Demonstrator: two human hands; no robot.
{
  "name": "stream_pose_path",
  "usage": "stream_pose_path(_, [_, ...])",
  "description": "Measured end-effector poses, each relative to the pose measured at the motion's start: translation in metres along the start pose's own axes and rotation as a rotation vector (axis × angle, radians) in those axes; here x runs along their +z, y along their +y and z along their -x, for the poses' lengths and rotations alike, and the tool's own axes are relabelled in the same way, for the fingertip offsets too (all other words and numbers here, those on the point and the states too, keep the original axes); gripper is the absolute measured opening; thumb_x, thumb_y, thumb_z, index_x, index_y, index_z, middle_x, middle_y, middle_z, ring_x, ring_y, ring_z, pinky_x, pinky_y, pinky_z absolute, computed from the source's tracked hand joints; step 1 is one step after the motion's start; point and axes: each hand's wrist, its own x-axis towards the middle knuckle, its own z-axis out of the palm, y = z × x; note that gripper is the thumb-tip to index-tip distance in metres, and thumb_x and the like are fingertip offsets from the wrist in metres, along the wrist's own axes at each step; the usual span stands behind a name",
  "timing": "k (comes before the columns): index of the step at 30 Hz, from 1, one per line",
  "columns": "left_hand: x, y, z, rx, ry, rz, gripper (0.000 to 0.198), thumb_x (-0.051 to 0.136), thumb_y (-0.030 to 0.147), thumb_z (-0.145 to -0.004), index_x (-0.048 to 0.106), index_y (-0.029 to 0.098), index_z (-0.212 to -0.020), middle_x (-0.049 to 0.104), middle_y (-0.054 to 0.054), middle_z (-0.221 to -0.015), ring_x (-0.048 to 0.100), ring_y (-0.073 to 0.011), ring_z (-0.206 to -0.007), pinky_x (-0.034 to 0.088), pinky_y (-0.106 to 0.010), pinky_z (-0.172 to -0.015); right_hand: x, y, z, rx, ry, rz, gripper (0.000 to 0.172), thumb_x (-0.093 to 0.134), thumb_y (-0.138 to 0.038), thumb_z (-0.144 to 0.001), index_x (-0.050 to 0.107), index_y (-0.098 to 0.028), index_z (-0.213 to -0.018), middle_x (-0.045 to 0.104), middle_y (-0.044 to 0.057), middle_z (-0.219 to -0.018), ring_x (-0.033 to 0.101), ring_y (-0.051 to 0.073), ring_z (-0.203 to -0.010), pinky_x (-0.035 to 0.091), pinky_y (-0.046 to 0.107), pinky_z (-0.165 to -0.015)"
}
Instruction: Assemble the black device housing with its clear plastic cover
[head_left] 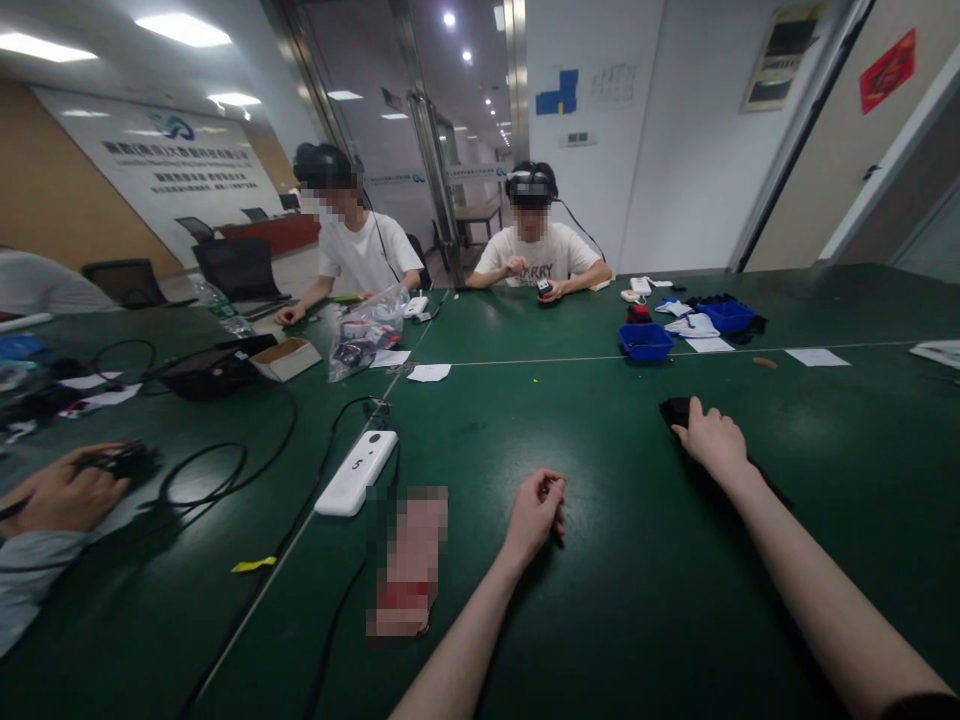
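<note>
My left hand (537,512) rests on the green table (600,620) with its fingers curled in loosely. Nothing shows between them, though the palm side is hidden. Farther right and forward, my right hand (712,440) grips a black, soft-looking flat item (675,411) by its far end, with the thumb on the near left side. Most of that item lies hidden under the hand and forearm; a dark strip shows again along the forearm's right side. Left of my left hand lies a pixelated pinkish rectangular object (412,560).
A white power bank-like block (357,474) and black cables lie to the left. Another person's hand (67,490) holds a dark object at far left. Blue trays (646,342), papers (817,357) and a plastic bag (367,335) sit farther back. Two people with headsets sit opposite.
</note>
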Motion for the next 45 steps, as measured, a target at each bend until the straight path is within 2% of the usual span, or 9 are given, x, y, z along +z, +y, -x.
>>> stream_pose_path(5, [0.001, 0.001, 0.001, -0.011, -0.006, -0.014, 0.025, 0.051, 0.038, -0.076, 0.051, 0.014, -0.083, 0.047, 0.006, -0.053, 0.044, -0.0050, -0.035, 0.038, -0.016, -0.033, -0.002, -0.004, -0.001, 0.064, -0.084, -0.072, 0.056, 0.036, -0.032, -0.085, 0.033, 0.002, -0.130, 0.060, 0.027, -0.097, 0.062, 0.033, -0.087, 0.049, 0.041, -0.065])
stream_pose_path(15, [-0.001, -0.004, -0.001, 0.007, -0.002, 0.001, 0.027, 0.053, 0.040, -0.075, 0.052, 0.014, -0.081, 0.047, 0.005, -0.056, 0.045, -0.0049, -0.038, 0.038, -0.015, -0.033, -0.013, -0.001, 0.006, 0.085, 0.089, -0.118, 0.059, 0.039, -0.036, -0.082, 0.035, -0.003, -0.130, 0.055, 0.025, -0.109, 0.060, 0.033, -0.088, 0.051, 0.041, -0.061])
stream_pose_path(21, [-0.001, -0.002, 0.000, 0.001, -0.001, -0.004, 0.027, 0.054, 0.040, -0.075, 0.053, 0.014, -0.082, 0.048, 0.004, -0.057, 0.046, -0.0049, -0.038, 0.039, -0.014, -0.033, -0.010, -0.008, 0.021, 0.056, 0.094, -0.353, 0.060, 0.031, -0.042, -0.086, 0.033, -0.006, -0.134, 0.055, 0.023, -0.117, 0.058, 0.033, -0.099, 0.049, 0.044, -0.077])
stream_pose_path(24, [-0.001, -0.001, 0.001, 0.004, -0.008, 0.002, 0.027, 0.053, 0.039, -0.076, 0.054, 0.013, -0.085, 0.048, 0.004, -0.059, 0.047, -0.0051, -0.040, 0.039, -0.014, -0.034, -0.004, -0.029, 0.039, -0.049, -0.012, -0.632, 0.055, 0.030, -0.041, -0.086, 0.041, -0.011, -0.131, 0.056, 0.016, -0.122, 0.054, 0.027, -0.111, 0.043, 0.040, -0.092])
stream_pose_path(29, [-0.001, 0.000, 0.000, 0.011, 0.062, 0.067, 0.037, 0.051, 0.037, -0.078, 0.052, 0.013, -0.105, 0.054, -0.002, -0.076, 0.055, -0.0086, -0.055, 0.047, -0.018, -0.042, 0.010, -0.075, 0.074, -0.140, -0.304, -1.066, 0.048, 0.033, -0.044, -0.085, 0.055, -0.018, -0.118, 0.058, 0.009, -0.122, 0.050, 0.023, -0.115, 0.039, 0.038, -0.097])
stream_pose_path(32, [-0.001, 0.001, -0.001, 0.004, 0.119, 0.078, 0.041, 0.049, 0.038, -0.080, 0.048, 0.014, -0.113, 0.055, -0.004, -0.082, 0.057, -0.0095, -0.059, 0.049, -0.019, -0.045, 0.016, -0.095, 0.091, -0.175, -0.500, -1.314, 0.048, 0.035, -0.048, -0.085, 0.054, -0.018, -0.117, 0.060, 0.009, -0.118, 0.055, 0.023, -0.107, 0.047, 0.037, -0.086])
stream_pose_path(37, [-0.006, 0.001, -0.001, 0.047, 0.198, 0.034, 0.030, 0.048, 0.037, -0.080, 0.055, 0.016, -0.100, 0.054, 0.001, -0.071, 0.052, -0.0098, -0.054, 0.045, -0.019, -0.044, 0.019, -0.105, 0.104, -0.176, -0.832, -1.485, 0.043, 0.035, -0.047, -0.086, 0.048, -0.020, -0.117, 0.068, 0.005, -0.088, 0.066, 0.017, -0.067, 0.053, 0.031, -0.058])
stream_pose_path(41, [-0.009, 0.003, -0.001, 0.123, 0.241, -0.060, 0.020, 0.049, 0.031, -0.079, 0.060, 0.016, -0.088, 0.060, -0.001, -0.074, 0.056, -0.0125, -0.065, 0.045, -0.021, -0.059, 0.017, -0.105, 0.102, -0.195, -0.899, -1.378, 0.036, 0.038, -0.046, -0.085, 0.055, -0.015, -0.092, 0.063, 0.001, -0.062, 0.062, 0.014, -0.050, 0.049, 0.025, -0.046])
stream_pose_path(45, [-0.008, 0.005, -0.001, 0.152, 0.194, -0.107, 0.019, 0.049, 0.030, -0.079, 0.061, 0.015, -0.081, 0.062, -0.002, -0.074, 0.057, -0.0139, -0.070, 0.044, -0.022, -0.064, 0.020, -0.101, 0.094, -0.267, -0.784, -1.243, 0.034, 0.040, -0.044, -0.084, 0.056, -0.014, -0.080, 0.059, 0.000, -0.058, 0.059, 0.012, -0.045, 0.045, 0.021, -0.039])
